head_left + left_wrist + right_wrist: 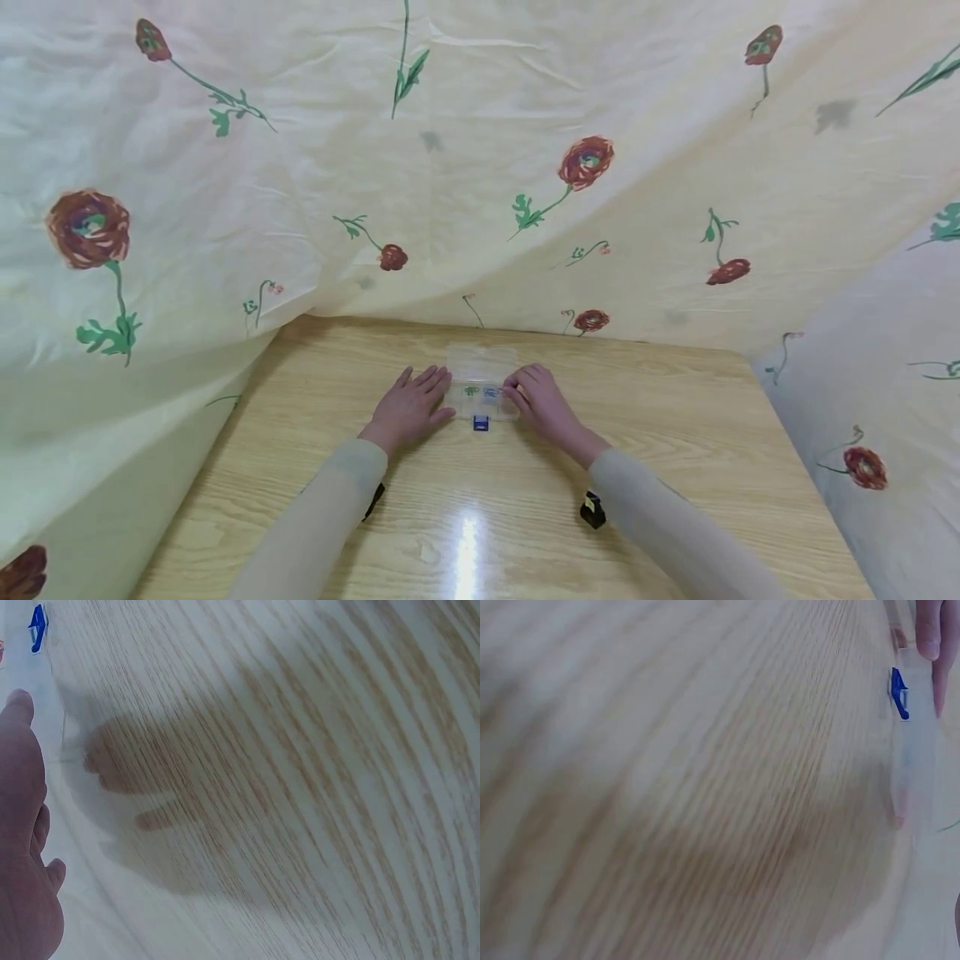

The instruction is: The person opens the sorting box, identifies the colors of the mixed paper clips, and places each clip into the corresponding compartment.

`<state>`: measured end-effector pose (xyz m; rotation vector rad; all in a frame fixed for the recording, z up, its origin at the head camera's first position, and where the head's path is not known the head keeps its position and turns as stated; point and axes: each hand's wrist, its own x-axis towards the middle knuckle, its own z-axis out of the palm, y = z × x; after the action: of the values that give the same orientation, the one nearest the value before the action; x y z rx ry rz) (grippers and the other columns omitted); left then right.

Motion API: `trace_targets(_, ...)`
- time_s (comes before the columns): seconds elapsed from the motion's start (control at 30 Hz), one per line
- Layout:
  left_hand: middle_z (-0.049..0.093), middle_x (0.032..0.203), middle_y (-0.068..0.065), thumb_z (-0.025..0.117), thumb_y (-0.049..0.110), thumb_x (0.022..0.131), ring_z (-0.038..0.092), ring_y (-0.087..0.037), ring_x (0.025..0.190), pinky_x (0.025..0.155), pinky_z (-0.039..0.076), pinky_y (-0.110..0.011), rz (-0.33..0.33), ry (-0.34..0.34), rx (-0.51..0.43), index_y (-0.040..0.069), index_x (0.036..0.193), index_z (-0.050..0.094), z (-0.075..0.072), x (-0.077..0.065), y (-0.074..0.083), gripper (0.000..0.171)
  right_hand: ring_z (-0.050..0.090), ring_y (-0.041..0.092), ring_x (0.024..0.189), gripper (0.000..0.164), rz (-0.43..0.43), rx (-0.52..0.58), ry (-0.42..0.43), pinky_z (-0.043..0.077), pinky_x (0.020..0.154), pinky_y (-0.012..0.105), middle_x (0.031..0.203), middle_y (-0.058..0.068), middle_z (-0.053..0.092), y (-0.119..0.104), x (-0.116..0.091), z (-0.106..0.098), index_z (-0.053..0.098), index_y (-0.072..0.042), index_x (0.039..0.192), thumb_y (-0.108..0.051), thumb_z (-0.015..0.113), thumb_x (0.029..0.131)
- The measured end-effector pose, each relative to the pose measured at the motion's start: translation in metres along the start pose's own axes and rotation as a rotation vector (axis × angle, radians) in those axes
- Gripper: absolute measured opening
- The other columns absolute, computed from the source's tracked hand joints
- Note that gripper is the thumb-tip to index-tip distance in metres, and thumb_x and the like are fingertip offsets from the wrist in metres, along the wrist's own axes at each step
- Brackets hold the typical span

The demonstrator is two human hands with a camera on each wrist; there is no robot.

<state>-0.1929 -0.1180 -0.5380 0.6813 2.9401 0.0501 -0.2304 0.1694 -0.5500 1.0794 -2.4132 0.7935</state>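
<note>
A clear plastic box (459, 408) lies on the table with its lid (480, 364) folded back; its blue latch (481, 423) faces the person. Inside are small green pieces (471, 391) and small blue pieces (491, 392), possibly paper clips, in separate compartments. My left hand (408, 410) rests flat with spread fingers against the box's left side, thumb near its front corner. My right hand (542, 406) has bent fingers at the right compartment; whether they pinch something is hidden. In the left wrist view, the left thumb (21, 772) lies beside the box.
The wooden table (480, 483) carries the box near its far side. A cream cloth with red flowers (450, 167) hangs behind the table and along both sides. Black wrist-worn devices (592, 509) show under the sleeves.
</note>
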Motion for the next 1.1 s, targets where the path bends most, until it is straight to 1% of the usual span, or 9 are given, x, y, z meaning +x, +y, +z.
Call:
trace_targets(0.17, 0.025, 0.176, -0.001, 0.037, 0.059, 0.113, 0.021, -0.022, 0.164, 0.135, 0.010, -0.050, -0.008, 0.000, -0.004, 0.014, 0.171, 0.027, 0.000, 0.000, 0.001, 0.074, 0.063, 0.027, 0.097, 0.005, 0.039, -0.004, -0.063, 0.050, 0.099, 0.053, 0.095, 0.005, 0.070, 0.003, 0.010, 0.010, 0.069, -0.006, 0.097, -0.004, 0.072, 0.101)
trace_targets(0.3, 0.026, 0.176, -0.001, 0.037, 0.060, 0.113, 0.022, -0.021, 0.164, 0.135, 0.012, -0.050, -0.012, 0.011, 0.012, 0.014, 0.171, 0.027, 0.003, 0.001, 0.000, 0.075, 0.062, 0.025, 0.097, 0.005, 0.055, -0.020, -0.101, 0.051, 0.097, 0.049, 0.097, 0.004, 0.070, 0.005, 0.013, 0.016, 0.070, -0.007, 0.098, -0.006, 0.072, 0.102)
trace_targets(0.43, 0.026, 0.176, -0.001, 0.036, 0.060, 0.113, 0.022, -0.021, 0.164, 0.135, 0.012, -0.051, -0.008, 0.015, 0.017, 0.014, 0.171, 0.027, 0.005, 0.001, 0.000, 0.075, 0.063, 0.026, 0.097, 0.004, 0.054, -0.021, -0.120, 0.052, 0.095, 0.050, 0.098, 0.005, 0.072, 0.006, 0.015, 0.017, 0.072, -0.006, 0.099, -0.007, 0.074, 0.101)
trace_targets(0.53, 0.025, 0.176, -0.001, 0.036, 0.061, 0.113, 0.022, -0.021, 0.164, 0.135, 0.012, -0.051, -0.005, 0.017, 0.014, 0.014, 0.171, 0.027, 0.004, 0.001, -0.001, 0.075, 0.064, 0.028, 0.101, 0.005, 0.089, 0.001, -0.137, 0.052, 0.098, 0.051, 0.101, 0.006, 0.073, 0.006, 0.014, 0.013, 0.074, -0.004, 0.101, -0.009, 0.074, 0.101)
trace_targets(0.67, 0.026, 0.176, -0.002, 0.036, 0.061, 0.112, 0.022, -0.022, 0.164, 0.135, 0.013, -0.051, -0.003, 0.018, 0.014, 0.014, 0.170, 0.028, 0.004, 0.001, -0.001, 0.075, 0.064, 0.030, 0.109, 0.012, 0.169, 0.040, -0.136, 0.051, 0.104, 0.054, 0.108, 0.008, 0.074, 0.007, 0.008, 0.002, 0.076, -0.003, 0.107, -0.012, 0.077, 0.099)
trace_targets(0.73, 0.026, 0.176, -0.002, 0.035, 0.062, 0.112, 0.022, -0.021, 0.164, 0.135, 0.012, -0.051, -0.004, 0.010, 0.021, 0.014, 0.171, 0.027, 0.003, 0.002, -0.001, 0.076, 0.064, 0.032, 0.113, 0.016, 0.190, 0.056, -0.124, 0.051, 0.106, 0.055, 0.111, 0.010, 0.074, 0.009, 0.003, -0.006, 0.076, -0.002, 0.110, -0.013, 0.080, 0.098)
trace_targets(0.9, 0.023, 0.177, -0.001, 0.033, 0.063, 0.112, 0.019, -0.021, 0.164, 0.135, 0.011, -0.050, -0.006, -0.008, 0.028, 0.015, 0.171, 0.025, 0.003, 0.002, -0.001, 0.076, 0.064, 0.034, 0.114, 0.021, 0.187, 0.071, -0.096, 0.053, 0.102, 0.056, 0.115, 0.012, 0.074, 0.016, -0.013, -0.032, 0.077, -0.002, 0.114, -0.011, 0.081, 0.096)
trace_targets(1.0, 0.025, 0.176, -0.001, 0.034, 0.062, 0.112, 0.020, -0.021, 0.164, 0.135, 0.012, -0.051, -0.004, 0.001, 0.021, 0.014, 0.171, 0.026, 0.003, 0.002, -0.001, 0.076, 0.064, 0.035, 0.113, 0.022, 0.187, 0.074, -0.084, 0.054, 0.099, 0.057, 0.116, 0.013, 0.075, 0.020, -0.024, -0.049, 0.076, -0.001, 0.116, -0.009, 0.081, 0.096)
trace_targets(1.1, 0.024, 0.177, -0.001, 0.035, 0.062, 0.112, 0.020, -0.021, 0.164, 0.135, 0.011, -0.051, -0.004, 0.001, 0.020, 0.014, 0.171, 0.026, 0.003, 0.002, -0.001, 0.076, 0.065, 0.035, 0.111, 0.024, 0.170, 0.053, -0.064, 0.055, 0.097, 0.058, 0.115, 0.013, 0.075, 0.025, -0.037, -0.062, 0.077, -0.001, 0.116, -0.008, 0.082, 0.094)
